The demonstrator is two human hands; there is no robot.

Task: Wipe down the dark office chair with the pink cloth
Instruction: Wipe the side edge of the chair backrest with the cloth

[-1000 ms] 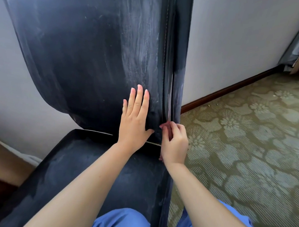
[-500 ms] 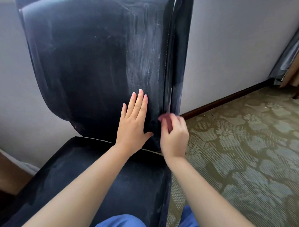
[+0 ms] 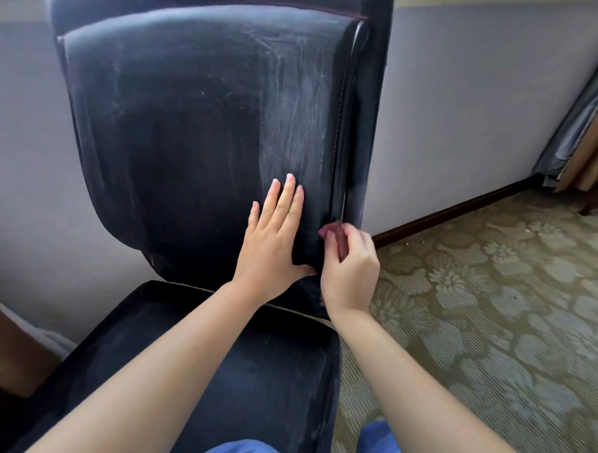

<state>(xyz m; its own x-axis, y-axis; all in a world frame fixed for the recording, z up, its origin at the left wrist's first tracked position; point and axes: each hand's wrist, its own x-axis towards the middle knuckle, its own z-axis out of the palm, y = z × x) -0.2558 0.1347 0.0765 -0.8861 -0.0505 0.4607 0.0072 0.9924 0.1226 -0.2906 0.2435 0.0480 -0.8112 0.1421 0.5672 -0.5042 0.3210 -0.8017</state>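
Looking down at the dark office chair [image 3: 199,126], which sits close to a pale wall [image 3: 467,107] with its backrest upright and the seat cushion [image 3: 257,368] running toward the bottom of the view. The left hand [image 3: 272,245] is laid flat on the lower right part of the backrest, fingers straight and together, thumb stuck out to the side, holding nothing, just pressing on the leather. Right beside it the right hand [image 3: 352,269] has its fingers curled round the pink cloth [image 3: 336,235], bunched up so only a small wad pokes out above the knuckles. The cloth is against the right edge of the backrest, low down, right where the stitched seam and side panel run vertically. The leather has pale streaky smears over the right half of the backrest and looks hazy on the seat too. To the right there's patterned floral carpet [image 3: 492,320] and a dark baseboard [image 3: 456,212] along the wall. Curtain folds [image 3: 589,129] hang in the far right corner, and the person's blue trousers [image 3: 243,451] show at the bottom edge.
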